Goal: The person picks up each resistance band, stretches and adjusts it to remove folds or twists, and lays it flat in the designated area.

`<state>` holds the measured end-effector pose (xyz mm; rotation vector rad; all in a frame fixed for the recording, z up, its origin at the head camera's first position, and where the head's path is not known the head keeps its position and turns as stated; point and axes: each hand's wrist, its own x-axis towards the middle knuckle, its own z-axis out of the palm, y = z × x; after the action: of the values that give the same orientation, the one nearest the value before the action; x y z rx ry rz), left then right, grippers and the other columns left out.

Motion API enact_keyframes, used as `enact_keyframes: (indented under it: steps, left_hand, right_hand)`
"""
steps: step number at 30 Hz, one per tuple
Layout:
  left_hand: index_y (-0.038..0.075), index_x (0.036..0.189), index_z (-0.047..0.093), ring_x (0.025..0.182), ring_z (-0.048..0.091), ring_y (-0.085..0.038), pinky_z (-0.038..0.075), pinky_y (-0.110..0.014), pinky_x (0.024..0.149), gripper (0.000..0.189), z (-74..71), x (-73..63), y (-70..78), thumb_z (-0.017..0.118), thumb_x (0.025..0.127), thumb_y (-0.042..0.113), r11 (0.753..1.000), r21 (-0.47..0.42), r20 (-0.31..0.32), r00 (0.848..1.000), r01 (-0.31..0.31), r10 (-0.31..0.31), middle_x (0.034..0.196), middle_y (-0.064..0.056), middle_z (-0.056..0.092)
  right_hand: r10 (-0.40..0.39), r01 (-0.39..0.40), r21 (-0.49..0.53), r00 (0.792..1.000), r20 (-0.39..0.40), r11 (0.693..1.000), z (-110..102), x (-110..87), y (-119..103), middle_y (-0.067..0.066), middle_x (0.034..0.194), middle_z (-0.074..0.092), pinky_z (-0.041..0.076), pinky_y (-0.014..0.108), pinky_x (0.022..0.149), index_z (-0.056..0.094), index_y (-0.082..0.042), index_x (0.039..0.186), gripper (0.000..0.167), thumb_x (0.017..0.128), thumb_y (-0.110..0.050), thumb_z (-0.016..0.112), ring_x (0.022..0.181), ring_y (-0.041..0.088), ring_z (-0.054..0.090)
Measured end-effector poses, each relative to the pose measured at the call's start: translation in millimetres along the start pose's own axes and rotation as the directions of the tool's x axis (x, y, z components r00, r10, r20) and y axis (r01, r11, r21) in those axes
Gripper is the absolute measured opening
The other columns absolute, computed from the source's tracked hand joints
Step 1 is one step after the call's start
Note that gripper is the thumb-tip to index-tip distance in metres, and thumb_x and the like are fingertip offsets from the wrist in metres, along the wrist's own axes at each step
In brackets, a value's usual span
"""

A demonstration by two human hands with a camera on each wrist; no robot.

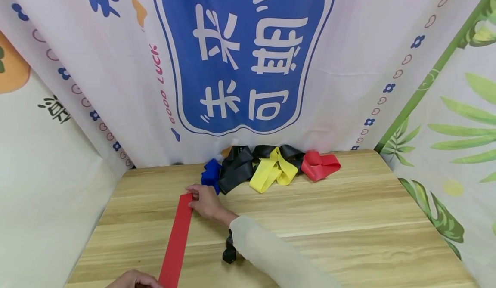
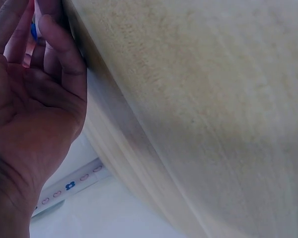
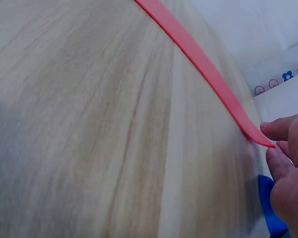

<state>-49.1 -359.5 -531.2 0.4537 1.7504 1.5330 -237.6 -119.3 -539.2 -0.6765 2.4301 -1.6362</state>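
A flat red band point(image 1: 176, 240) lies stretched lengthwise over the left half of the wooden table. My right hand point(image 1: 207, 202) pinches its far end between thumb and fingers, and the right wrist view shows that tip of the band point(image 3: 260, 139) raised slightly off the wood. At the near end, my left hand point(image 1: 133, 280) holds the band by the table's front edge, partly cut off by the frame. In the left wrist view the left hand point(image 2: 35, 99) has curled fingers, with a bit of red showing between them.
Along the back of the table point(image 1: 348, 219) lie folded bands: blue point(image 1: 210, 174), black point(image 1: 236, 167), yellow point(image 1: 273, 171) and red point(image 1: 319, 166). Printed curtains point(image 1: 356, 42) hang behind and at both sides. A black strap end point(image 1: 229, 253) hangs from the right wrist.
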Motion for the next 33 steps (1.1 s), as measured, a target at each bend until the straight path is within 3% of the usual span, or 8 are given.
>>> enact_keyframes:
  steps: [5, 11, 17, 22, 25, 27, 33]
  left_hand:
    - [0.001, 0.110, 0.082, 0.087, 0.073, -0.009, 0.059, -0.024, 0.073, 0.021, -3.0, -1.1, 1.4, 0.063, 0.101, 0.004, 0.999, 0.003, -0.003, 0.999, 0.038, -0.038, 0.096, -0.006, 0.080]
    - [0.003, 0.112, 0.082, 0.086, 0.071, -0.004, 0.058, -0.021, 0.072, 0.021, -6.9, -2.8, 7.2, 0.065, 0.100, 0.001, 0.998, 0.057, 0.006, 1.000, -0.007, 0.007, 0.097, 0.000, 0.080]
    - [-0.005, 0.122, 0.074, 0.090, 0.067, -0.007, 0.057, -0.021, 0.077, 0.025, -13.0, 2.1, 24.3, 0.068, 0.100, 0.005, 0.991, 0.130, -0.055, 0.998, -0.003, 0.010, 0.102, -0.004, 0.074]
    - [-0.009, 0.129, 0.067, 0.094, 0.068, -0.012, 0.059, -0.023, 0.082, 0.030, -17.1, 15.9, 40.7, 0.066, 0.103, 0.005, 0.979, 0.204, -0.140, 0.989, -0.013, 0.042, 0.110, -0.016, 0.072]
    - [-0.008, 0.132, 0.066, 0.096, 0.069, -0.013, 0.059, -0.025, 0.082, 0.033, -20.3, 24.6, 49.4, 0.067, 0.103, 0.009, 0.963, 0.270, -0.215, 0.975, -0.002, 0.062, 0.114, -0.018, 0.072]
    - [-0.007, 0.134, 0.065, 0.098, 0.070, -0.015, 0.060, -0.027, 0.082, 0.036, -22.5, 29.9, 55.1, 0.068, 0.104, 0.012, 0.958, 0.287, -0.272, 0.960, 0.011, 0.070, 0.117, -0.020, 0.072]
    - [-0.006, 0.139, 0.063, 0.105, 0.074, -0.021, 0.062, -0.032, 0.085, 0.045, -29.3, 45.3, 70.0, 0.069, 0.104, 0.022, 0.952, 0.297, -0.451, 0.890, 0.080, 0.066, 0.126, -0.021, 0.073]
  right_hand:
    - [-0.017, 0.017, 0.015, 1.000, 0.001, 1.000, -5, -1.8, -7, 0.007, 0.133, 0.074, 0.055, 0.019, 0.095, 0.071, -0.008, 0.137, 0.044, 0.094, 0.000, 0.078, 0.120, 0.013, 0.071]
    - [-0.073, 0.073, 0.121, 0.997, -0.008, 0.990, -15, -5.6, -13, 0.016, 0.133, 0.072, 0.058, 0.021, 0.092, 0.070, -0.001, 0.134, 0.040, 0.094, 0.003, 0.077, 0.115, 0.022, 0.074]
    - [-0.168, 0.168, 0.158, 0.986, -0.017, 0.973, -32, -7.5, -11, 0.022, 0.131, 0.071, 0.058, 0.018, 0.087, 0.070, 0.001, 0.131, 0.036, 0.095, 0.004, 0.075, 0.111, 0.032, 0.075]
    - [-0.210, 0.213, 0.118, 0.977, -0.034, 0.970, -47, -9.9, -13, 0.020, 0.127, 0.071, 0.060, 0.027, 0.091, 0.072, -0.001, 0.128, 0.034, 0.095, 0.002, 0.075, 0.109, 0.031, 0.076]
    - [-0.233, 0.235, 0.080, 0.972, -0.033, 0.969, -55, -12.6, -14, 0.018, 0.128, 0.070, 0.060, 0.029, 0.093, 0.072, -0.002, 0.129, 0.034, 0.095, 0.000, 0.077, 0.113, 0.034, 0.073]
    - [-0.245, 0.246, 0.032, 0.969, -0.038, 0.969, -61, -14.6, -13, 0.014, 0.128, 0.070, 0.059, 0.025, 0.093, 0.072, -0.003, 0.129, 0.035, 0.095, -0.004, 0.078, 0.114, 0.032, 0.073]
    - [-0.258, 0.255, -0.075, 0.965, -0.039, 0.964, -76, -21.3, -7, 0.011, 0.131, 0.068, 0.056, 0.019, 0.093, 0.073, -0.004, 0.129, 0.038, 0.093, -0.009, 0.083, 0.112, 0.026, 0.073]
